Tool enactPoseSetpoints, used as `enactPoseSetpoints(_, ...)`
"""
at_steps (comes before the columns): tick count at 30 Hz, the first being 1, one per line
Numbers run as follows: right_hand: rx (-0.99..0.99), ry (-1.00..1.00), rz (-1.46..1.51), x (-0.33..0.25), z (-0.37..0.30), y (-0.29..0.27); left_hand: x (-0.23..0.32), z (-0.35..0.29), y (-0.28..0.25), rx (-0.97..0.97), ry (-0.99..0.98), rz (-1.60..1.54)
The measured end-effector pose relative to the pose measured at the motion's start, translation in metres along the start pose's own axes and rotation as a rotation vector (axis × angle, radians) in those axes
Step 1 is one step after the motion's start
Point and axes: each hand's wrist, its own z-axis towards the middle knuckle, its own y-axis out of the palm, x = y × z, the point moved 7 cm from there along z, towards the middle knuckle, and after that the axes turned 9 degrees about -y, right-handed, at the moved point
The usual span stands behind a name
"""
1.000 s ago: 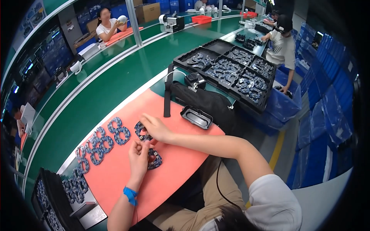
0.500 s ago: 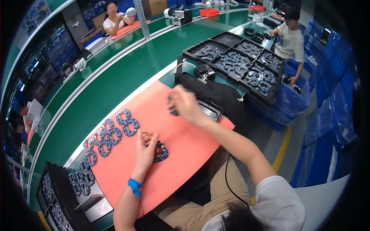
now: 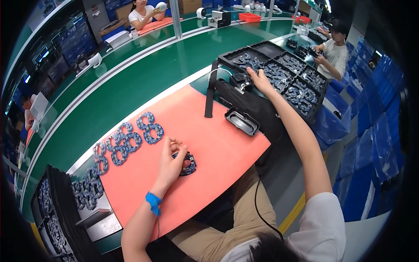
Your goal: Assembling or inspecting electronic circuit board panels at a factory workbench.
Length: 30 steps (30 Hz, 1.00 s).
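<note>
My left hand [image 3: 171,162], with a blue band on its wrist, is closed at the edge of a small blue ring-shaped circuit board [image 3: 192,167] over the orange mat. Its fingers hide part of the board. My right arm is stretched out to the far right. There my right hand [image 3: 260,81] is open, fingers apart, beside a small black box-like device [image 3: 240,80] on a black bag. Whether it touches the device I cannot tell. Several figure-eight circuit boards [image 3: 150,127] lie in a slanting row along the mat's far left side.
A black compartment tray [image 3: 286,94] of circuit boards stands beyond my right hand. Black trays [image 3: 56,218] are stacked at lower left, beside a metal bracket [image 3: 98,218]. An oblong metal-lined case [image 3: 242,121] and a black strap [image 3: 211,98] lie at the mat's right side. Co-workers sit farther off.
My right hand has gone from above the mat, where it had something dark in it, out to the black device. The strap now hangs onto the mat. My left hand stays with its board.
</note>
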Motion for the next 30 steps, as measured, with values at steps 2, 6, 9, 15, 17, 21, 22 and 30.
enactPoseSetpoints(2, -0.039, -0.013, 0.014, -0.014, -0.001, 0.008, 0.0, -0.001, -0.002, 0.01, -0.002, -0.011)
enactPoseSetpoints(6, -0.151, -0.043, 0.138, -0.018, 0.006, 0.018, -0.003, 0.001, -0.003, -0.005, -0.005, -0.017)
enactPoseSetpoints(9, -0.189, -0.006, 0.243, -0.01, 0.012, 0.019, -0.004, 0.002, -0.002, -0.006, -0.037, 0.001)
enactPoseSetpoints(15, 0.143, -0.166, -0.353, 0.014, 0.017, -0.03, -0.001, 0.001, 0.001, -0.019, -0.012, -0.013)
enactPoseSetpoints(17, 0.058, -0.116, -0.342, 0.022, 0.013, -0.023, -0.001, 0.001, -0.001, -0.015, -0.009, -0.011)
enactPoseSetpoints(21, -0.045, -0.041, -0.287, 0.03, 0.009, -0.023, 0.0, 0.0, 0.001, -0.015, -0.005, 0.001)
enactPoseSetpoints(22, -0.06, -0.014, -0.258, 0.029, 0.009, -0.023, 0.0, 0.0, 0.0, -0.014, -0.007, -0.005)
enactPoseSetpoints(30, -0.112, 0.08, -0.081, 0.03, -0.013, -0.027, 0.001, -0.002, -0.001, -0.008, -0.008, 0.001)
